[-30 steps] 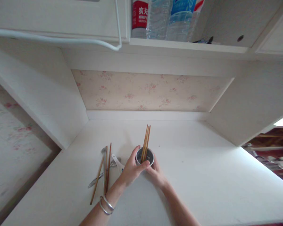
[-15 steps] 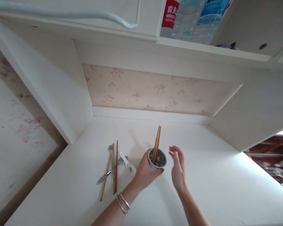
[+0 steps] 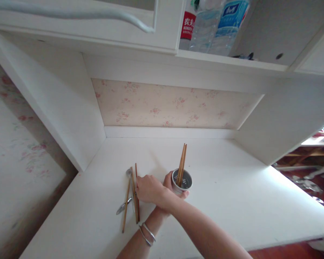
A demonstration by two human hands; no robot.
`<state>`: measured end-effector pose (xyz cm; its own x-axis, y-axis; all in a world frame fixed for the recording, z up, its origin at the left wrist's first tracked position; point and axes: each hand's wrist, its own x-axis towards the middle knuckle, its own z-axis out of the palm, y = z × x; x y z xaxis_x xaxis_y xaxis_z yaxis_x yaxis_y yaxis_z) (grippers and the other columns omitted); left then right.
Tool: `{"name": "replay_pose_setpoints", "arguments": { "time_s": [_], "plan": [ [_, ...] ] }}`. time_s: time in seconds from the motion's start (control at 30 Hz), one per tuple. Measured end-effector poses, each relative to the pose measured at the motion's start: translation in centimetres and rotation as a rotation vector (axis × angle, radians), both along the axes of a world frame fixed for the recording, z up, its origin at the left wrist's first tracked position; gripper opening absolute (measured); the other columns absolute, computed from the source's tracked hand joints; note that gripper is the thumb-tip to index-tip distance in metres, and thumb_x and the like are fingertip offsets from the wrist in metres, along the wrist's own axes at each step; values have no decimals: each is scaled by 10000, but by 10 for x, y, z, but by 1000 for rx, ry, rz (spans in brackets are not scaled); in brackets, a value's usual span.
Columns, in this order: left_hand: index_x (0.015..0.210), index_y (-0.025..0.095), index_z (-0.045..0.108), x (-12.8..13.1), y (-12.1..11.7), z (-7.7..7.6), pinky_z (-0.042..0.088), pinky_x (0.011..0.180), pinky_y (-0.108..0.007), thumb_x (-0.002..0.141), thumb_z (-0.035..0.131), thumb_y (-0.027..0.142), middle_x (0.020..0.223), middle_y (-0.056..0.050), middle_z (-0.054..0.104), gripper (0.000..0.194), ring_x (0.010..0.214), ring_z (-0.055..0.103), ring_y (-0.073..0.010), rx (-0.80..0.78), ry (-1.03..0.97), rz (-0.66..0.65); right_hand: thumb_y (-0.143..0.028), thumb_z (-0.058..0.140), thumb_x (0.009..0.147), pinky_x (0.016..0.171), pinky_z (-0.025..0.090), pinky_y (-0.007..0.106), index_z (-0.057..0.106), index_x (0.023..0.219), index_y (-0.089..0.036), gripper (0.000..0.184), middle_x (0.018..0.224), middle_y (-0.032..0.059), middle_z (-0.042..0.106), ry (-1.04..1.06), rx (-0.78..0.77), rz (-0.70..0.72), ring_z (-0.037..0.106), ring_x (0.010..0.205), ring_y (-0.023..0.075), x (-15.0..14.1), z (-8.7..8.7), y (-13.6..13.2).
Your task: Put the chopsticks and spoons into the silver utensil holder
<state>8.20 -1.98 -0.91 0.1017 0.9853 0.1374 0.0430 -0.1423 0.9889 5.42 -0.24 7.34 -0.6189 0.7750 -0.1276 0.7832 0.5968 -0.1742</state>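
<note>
My left hand point(image 3: 168, 183) is wrapped round a metal utensil holder point(image 3: 189, 186) with holes in its bottom. Chopsticks point(image 3: 182, 162) stand tilted inside it. Crossing over my left forearm, my right hand point(image 3: 149, 187) is curled at the loose utensils, its fingertips hidden. Beside its fingers lie reddish-brown chopsticks point(image 3: 138, 210), a lighter chopstick point(image 3: 126, 208) and a long-handled metal spoon point(image 3: 129, 172). Another metal utensil point(image 3: 122, 208) pokes out from under them. The white soup spoon seen earlier is covered by my right hand.
These things rest on a white countertop point(image 3: 218, 205) between side panels. Overhead, a cabinet shelf point(image 3: 232, 63) holds plastic water bottles point(image 3: 205, 28). A cabinet door with a long handle point(image 3: 97, 16) hangs above on the left.
My right hand has swung from the right of the holder across my left arm to the utensils on the left. My left hand keeps its grip on the holder. The view has shifted slightly.
</note>
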Motion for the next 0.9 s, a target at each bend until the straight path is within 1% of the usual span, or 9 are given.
{"name": "replay_pose_setpoints", "arguments": {
  "time_s": [0.07,0.17,0.27,0.43,0.6,0.7,0.77,0.83,0.9],
  "plan": [
    [1277,221,450,2,2,-5,359,1035,-464,514,846,320,1216,-105,594,866,1162,535,-321,5,36,44,-168,583,774,587,573,420,660,973,-49,244,837,231,717,3,0,0,715,783,362,-8,-12,5],
    [1287,203,426,3,4,-8,380,1019,-440,543,835,321,1230,-111,582,857,1151,541,-304,21,15,1,-145,611,743,612,582,413,664,955,-29,247,845,250,711,-2,-2,-13,714,817,360,-14,-23,5],
    [1296,202,407,2,4,-9,390,1014,-424,584,815,309,1244,-108,574,827,1147,543,-287,40,-1,-27,-147,624,737,623,583,395,665,958,-31,253,827,251,710,3,-16,-36,716,826,353,-16,-28,3],
    [1305,210,400,-1,4,-7,372,1035,-443,577,823,319,1275,-115,552,849,1176,520,-297,43,29,-31,-164,617,720,621,578,393,677,935,-52,250,829,233,719,19,-34,-83,716,814,359,-18,-24,4],
    [1291,214,405,-2,4,-1,394,1011,-455,584,813,316,1239,-116,572,823,1153,535,-304,38,47,-41,-165,579,734,589,540,346,652,945,-131,226,821,163,732,102,-42,-197,717,760,322,-12,-8,3],
    [1284,212,406,-2,4,2,378,1029,-465,575,813,305,1237,-119,568,823,1164,532,-306,32,19,-24,-169,559,736,582,498,303,630,860,-188,144,768,81,724,292,-61,-306,697,698,258,0,6,-2],
    [1288,210,409,-3,3,2,367,1045,-459,574,811,291,1250,-120,559,823,1178,524,-305,32,-14,-41,-171,551,748,608,482,273,604,815,-206,92,725,25,704,489,-66,-339,672,667,197,10,16,-6],
    [1295,224,419,-4,1,3,353,1063,-456,607,787,270,1279,-114,546,781,1204,505,-308,23,-20,-71,-176,545,772,632,485,249,584,861,-214,104,722,-8,690,747,-105,-369,657,666,153,21,26,-10],
    [1282,243,451,-7,-2,7,359,1066,-458,672,731,260,1287,-100,549,671,1233,482,-318,7,-15,-82,-201,558,789,633,506,240,555,969,-219,181,788,-10,691,1035,-181,-413,665,680,135,36,33,-11]
  ]
}}
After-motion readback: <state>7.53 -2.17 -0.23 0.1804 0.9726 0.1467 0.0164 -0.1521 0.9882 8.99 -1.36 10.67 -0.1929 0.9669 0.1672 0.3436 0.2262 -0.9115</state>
